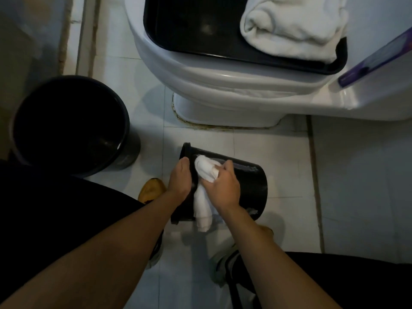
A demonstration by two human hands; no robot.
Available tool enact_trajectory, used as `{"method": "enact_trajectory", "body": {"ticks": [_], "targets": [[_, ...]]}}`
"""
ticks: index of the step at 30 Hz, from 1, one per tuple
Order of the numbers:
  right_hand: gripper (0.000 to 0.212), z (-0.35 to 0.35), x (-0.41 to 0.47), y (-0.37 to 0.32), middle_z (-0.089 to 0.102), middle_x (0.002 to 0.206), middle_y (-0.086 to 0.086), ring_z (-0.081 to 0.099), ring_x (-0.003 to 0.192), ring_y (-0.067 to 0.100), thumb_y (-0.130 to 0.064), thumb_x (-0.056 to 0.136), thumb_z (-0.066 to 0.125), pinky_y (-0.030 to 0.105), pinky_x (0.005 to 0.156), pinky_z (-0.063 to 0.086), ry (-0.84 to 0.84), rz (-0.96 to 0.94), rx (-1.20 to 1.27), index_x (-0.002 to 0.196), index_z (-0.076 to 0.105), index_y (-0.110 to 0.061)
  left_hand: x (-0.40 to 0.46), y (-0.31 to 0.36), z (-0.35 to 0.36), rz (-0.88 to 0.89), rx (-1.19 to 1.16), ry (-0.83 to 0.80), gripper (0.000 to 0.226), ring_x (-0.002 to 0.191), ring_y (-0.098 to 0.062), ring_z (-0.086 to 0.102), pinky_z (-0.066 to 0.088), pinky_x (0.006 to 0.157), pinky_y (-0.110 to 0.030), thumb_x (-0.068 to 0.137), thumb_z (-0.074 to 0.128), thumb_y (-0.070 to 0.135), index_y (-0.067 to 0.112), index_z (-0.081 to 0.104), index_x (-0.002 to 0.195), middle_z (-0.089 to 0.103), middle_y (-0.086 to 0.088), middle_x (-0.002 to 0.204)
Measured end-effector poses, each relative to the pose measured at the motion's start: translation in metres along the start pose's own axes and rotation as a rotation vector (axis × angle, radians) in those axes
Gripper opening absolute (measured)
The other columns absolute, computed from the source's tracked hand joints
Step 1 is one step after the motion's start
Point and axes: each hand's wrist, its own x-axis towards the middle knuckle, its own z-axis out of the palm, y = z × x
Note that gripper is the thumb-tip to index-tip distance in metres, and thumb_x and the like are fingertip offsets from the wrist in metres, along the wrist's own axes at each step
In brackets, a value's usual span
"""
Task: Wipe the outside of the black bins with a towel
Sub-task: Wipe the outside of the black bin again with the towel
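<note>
Down at the bottom of the frame, two bare forearms reach up and inward from the lower corners, with dark clothing on both sides and a shoe (225, 264) showing on the pale tiled floor (356, 175). At centre frame, here's the action: a small black bin (247, 177) lies tipped on its side, its long axis running roughly left to right across the frame, the open mouth and rim pointing left, the closed base pointing right. It's glossy black plastic, tapering slightly toward the base, with pale smears or wet streaks along its upper edge and near the base.

The left hand (179, 178) is hooked over the rim at the mouth end, fingers curled round the edge, steadying it. The right hand (224, 186) has its fingers closed around a white towel (206, 168), pressing the bunched part against the bin's side just beside the rim; the loose tail of the cloth hangs down past the bin's lower edge.

Just left of the left wrist, something yellow-brown (151, 189) sits on the floor; what it is I cannot tell.

Further off, at middle left, a larger black bin (69, 123) stands upright, mouth up. At the top, a white toilet (223, 85) carries a black tray (189, 25) with a folded white towel (294, 25) on it, and a purple-edged object (374, 59) pokes in at upper right.
</note>
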Motion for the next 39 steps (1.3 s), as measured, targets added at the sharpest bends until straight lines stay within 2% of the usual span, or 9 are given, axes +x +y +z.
{"method": "enact_trajectory", "body": {"ticks": [6, 11, 17, 24, 31, 33, 35, 37, 39], "targets": [[0.043, -0.006, -0.01, -0.003, 0.061, 0.101, 0.004, 0.064, 0.092, 0.019, -0.034, 0.074, 0.085, 0.042, 0.083, 0.056, -0.155, 0.051, 0.253, 0.082, 0.043, -0.037, -0.01, 0.011, -0.002, -0.054, -0.089, -0.064, 0.032, 0.072, -0.014, 0.049, 0.042, 0.06, -0.021, 0.103, 0.03, 0.026, 0.014, 0.046, 0.08, 0.05, -0.006, 0.076], [0.048, -0.018, -0.019, -0.007, 0.062, 0.109, 0.004, 0.064, 0.097, 0.02, -0.041, 0.073, 0.084, 0.04, 0.086, 0.055, -0.072, 0.164, 0.252, 0.099, 0.047, -0.025, -0.014, 0.016, -0.002, -0.139, -0.024, -0.075, 0.033, 0.084, -0.025, 0.055, 0.046, 0.073, -0.032, 0.1, 0.032, 0.029, 0.007, 0.056, 0.091, 0.057, -0.015, 0.087], [0.055, -0.047, -0.035, 0.011, 0.057, 0.121, 0.015, 0.061, 0.098, 0.031, -0.05, 0.088, 0.065, 0.03, 0.074, 0.047, 0.264, 0.639, 0.147, 0.12, 0.06, -0.005, -0.026, 0.013, -0.004, -0.076, 0.209, -0.017, 0.031, 0.068, -0.015, 0.046, 0.035, 0.056, -0.025, 0.103, 0.028, 0.023, 0.006, 0.051, 0.092, 0.048, -0.006, 0.075], [0.065, -0.058, -0.03, 0.026, 0.043, 0.136, 0.021, 0.05, 0.115, 0.036, -0.048, 0.09, 0.06, 0.037, 0.088, 0.043, 0.139, 0.83, 0.291, 0.138, 0.045, -0.007, -0.032, 0.013, -0.007, -0.107, 0.171, -0.032, 0.031, 0.074, -0.016, 0.051, 0.039, 0.059, -0.025, 0.103, 0.028, 0.027, 0.01, 0.053, 0.099, 0.053, -0.007, 0.084], [0.078, -0.06, -0.061, 0.034, 0.036, 0.145, 0.017, 0.046, 0.124, 0.036, -0.011, 0.092, 0.057, 0.048, 0.102, 0.045, 0.058, 0.574, 0.32, 0.154, 0.013, -0.027, -0.028, 0.01, -0.005, -0.11, 0.16, -0.023, 0.033, 0.083, -0.023, 0.055, 0.043, 0.069, -0.029, 0.103, 0.028, 0.029, 0.009, 0.055, 0.102, 0.057, -0.014, 0.094], [0.075, -0.063, -0.069, 0.035, 0.045, 0.138, 0.011, 0.05, 0.117, 0.033, -0.034, 0.092, 0.062, 0.045, 0.099, 0.043, -0.009, 0.407, 0.147, 0.151, 0.016, -0.034, -0.027, 0.011, -0.004, -0.105, 0.155, -0.017, 0.033, 0.084, -0.024, 0.056, 0.045, 0.072, -0.03, 0.102, 0.028, 0.029, 0.009, 0.055, 0.101, 0.058, -0.015, 0.096], [0.067, -0.068, -0.074, 0.032, 0.049, 0.129, 0.009, 0.053, 0.109, 0.03, -0.072, 0.09, 0.042, 0.043, 0.096, 0.039, -0.068, 0.263, -0.265, 0.146, 0.024, -0.039, -0.026, 0.011, -0.004, -0.107, 0.153, -0.017, 0.034, 0.087, -0.026, 0.057, 0.047, 0.076, -0.033, 0.102, 0.028, 0.029, 0.009, 0.056, 0.102, 0.059, -0.016, 0.097], [0.069, -0.066, -0.078, 0.035, 0.04, 0.138, 0.015, 0.056, 0.111, 0.033, -0.042, 0.101, 0.047, 0.045, 0.093, 0.047, -0.143, 0.128, -0.441, 0.15, -0.001, -0.046, -0.025, 0.009, -0.004, -0.1, 0.151, -0.019, 0.037, 0.09, -0.029, 0.058, 0.048, 0.079, -0.035, 0.102, 0.028, 0.029, 0.007, 0.057, 0.104, 0.059, -0.017, 0.097], [0.103, -0.058, -0.084, 0.044, 0.04, 0.132, 0.02, 0.058, 0.102, 0.029, -0.018, 0.091, 0.065, 0.041, 0.084, 0.055, -0.066, -0.013, -0.619, 0.15, -0.016, -0.044, -0.025, 0.008, -0.005, -0.09, 0.159, -0.011, 0.037, 0.087, -0.027, 0.057, 0.047, 0.079, -0.035, 0.102, 0.028, 0.028, 0.005, 0.056, 0.102, 0.059, -0.018, 0.096]]}}
